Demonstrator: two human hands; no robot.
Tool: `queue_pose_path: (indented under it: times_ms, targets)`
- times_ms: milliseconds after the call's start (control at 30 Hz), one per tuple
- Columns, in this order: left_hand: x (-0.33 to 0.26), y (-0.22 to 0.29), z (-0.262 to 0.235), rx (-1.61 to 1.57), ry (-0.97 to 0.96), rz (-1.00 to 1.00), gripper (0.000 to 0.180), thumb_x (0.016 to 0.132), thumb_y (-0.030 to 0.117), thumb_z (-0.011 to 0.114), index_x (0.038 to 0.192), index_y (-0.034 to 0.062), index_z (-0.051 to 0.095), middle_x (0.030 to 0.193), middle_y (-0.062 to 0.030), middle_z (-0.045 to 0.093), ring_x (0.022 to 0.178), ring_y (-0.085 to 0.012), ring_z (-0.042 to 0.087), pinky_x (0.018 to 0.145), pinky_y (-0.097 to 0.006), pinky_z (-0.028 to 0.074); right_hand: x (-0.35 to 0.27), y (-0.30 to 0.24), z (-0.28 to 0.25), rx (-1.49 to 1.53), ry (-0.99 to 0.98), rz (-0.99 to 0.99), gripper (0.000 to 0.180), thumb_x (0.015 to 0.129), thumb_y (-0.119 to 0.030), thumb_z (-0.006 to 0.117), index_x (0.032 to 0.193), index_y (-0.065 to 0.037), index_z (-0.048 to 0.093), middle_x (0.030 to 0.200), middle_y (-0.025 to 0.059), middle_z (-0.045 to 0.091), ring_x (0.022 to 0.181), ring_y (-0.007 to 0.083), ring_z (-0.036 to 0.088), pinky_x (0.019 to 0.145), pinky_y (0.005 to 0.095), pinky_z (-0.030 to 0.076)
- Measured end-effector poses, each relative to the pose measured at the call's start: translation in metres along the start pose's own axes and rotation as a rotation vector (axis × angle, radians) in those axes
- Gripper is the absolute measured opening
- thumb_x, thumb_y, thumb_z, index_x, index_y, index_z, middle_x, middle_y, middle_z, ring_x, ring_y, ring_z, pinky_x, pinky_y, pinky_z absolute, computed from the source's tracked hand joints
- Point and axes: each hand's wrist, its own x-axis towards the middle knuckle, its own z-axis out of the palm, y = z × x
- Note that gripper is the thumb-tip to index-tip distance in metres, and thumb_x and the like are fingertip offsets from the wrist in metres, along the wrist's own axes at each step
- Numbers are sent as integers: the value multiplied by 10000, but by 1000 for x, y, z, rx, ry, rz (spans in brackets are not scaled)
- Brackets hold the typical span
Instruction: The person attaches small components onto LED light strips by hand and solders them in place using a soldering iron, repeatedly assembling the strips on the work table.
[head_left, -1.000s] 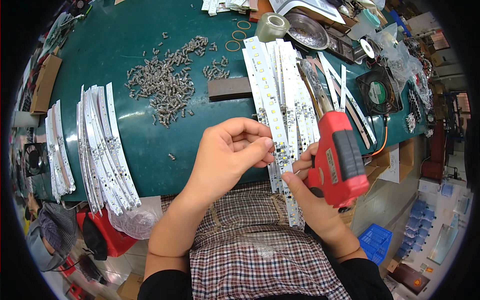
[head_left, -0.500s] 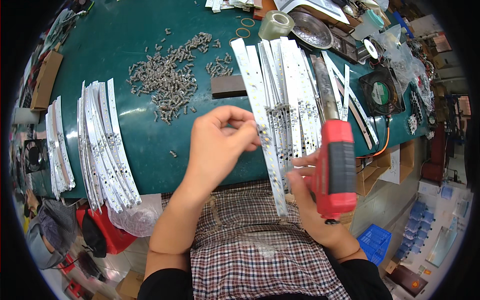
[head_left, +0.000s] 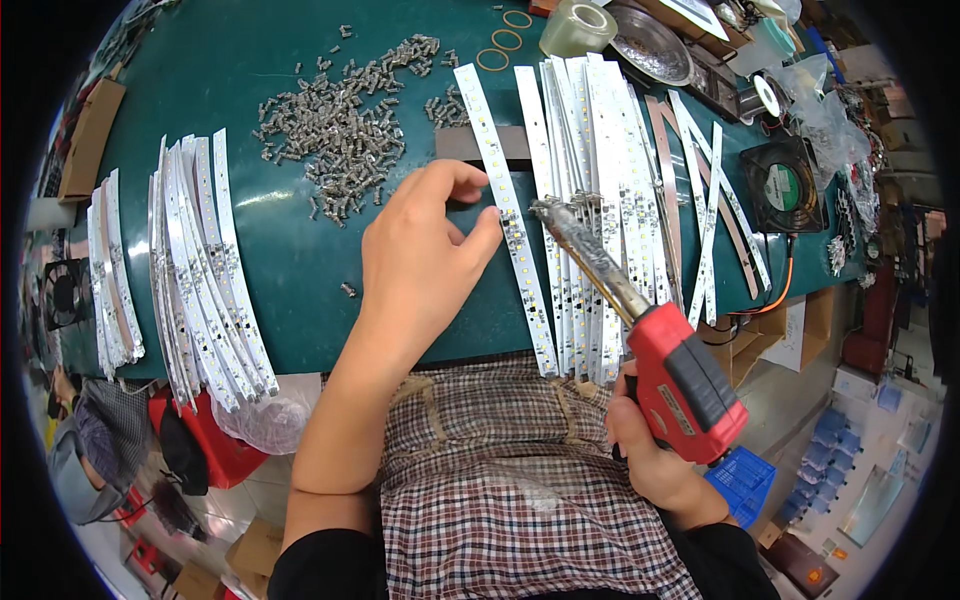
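A white LED strip board (head_left: pixel 497 165) lies tilted on the green table, its lower end near the front edge. Close to its left edge is my left hand (head_left: pixel 420 245), thumb and forefinger parted and curled, the thumb tip at or touching the strip. My right hand (head_left: pixel 650 450) grips a red and black soldering gun (head_left: pixel 685 385). The gun's dark, crusted tip (head_left: pixel 545 208) points up and left, just right of that strip's middle and over the neighbouring strips. A bundle of similar LED strips (head_left: pixel 605 200) lies beneath and beyond the gun's barrel.
Small metal parts (head_left: pixel 335 125) are heaped left of a dark block (head_left: pixel 465 146). More strips (head_left: pixel 205 270) lie at the left. A tape roll (head_left: pixel 578 28), a metal dish (head_left: pixel 650 45), a solder spool (head_left: pixel 765 95) and a fan (head_left: pixel 785 185) stand at the right.
The soldering gun has tilted left, bringing its tip down beside the strip. My left fingers have loosened from the strip, which now lies further from me. The view has shifted slightly.
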Motion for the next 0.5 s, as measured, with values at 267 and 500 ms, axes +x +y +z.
queue_pose_path:
  times_ms: [267,500]
  targets:
    - [-3,-8,3,-60,-69,81,189,802,7,651,982,57,677,934,-34,669,557,-71,545,583,-227,460,10,9,9,-164,12,-58,213,806,-45,704,997,-1,624,867,139,593,756,282,594,652,385,476]
    - [-2,-10,5,-46,-58,94,198,798,7,647,982,65,690,923,-37,669,557,-81,542,569,-227,459,14,2,11,-126,-10,3,213,824,-59,701,1009,7,620,846,115,610,723,247,608,631,355,481]
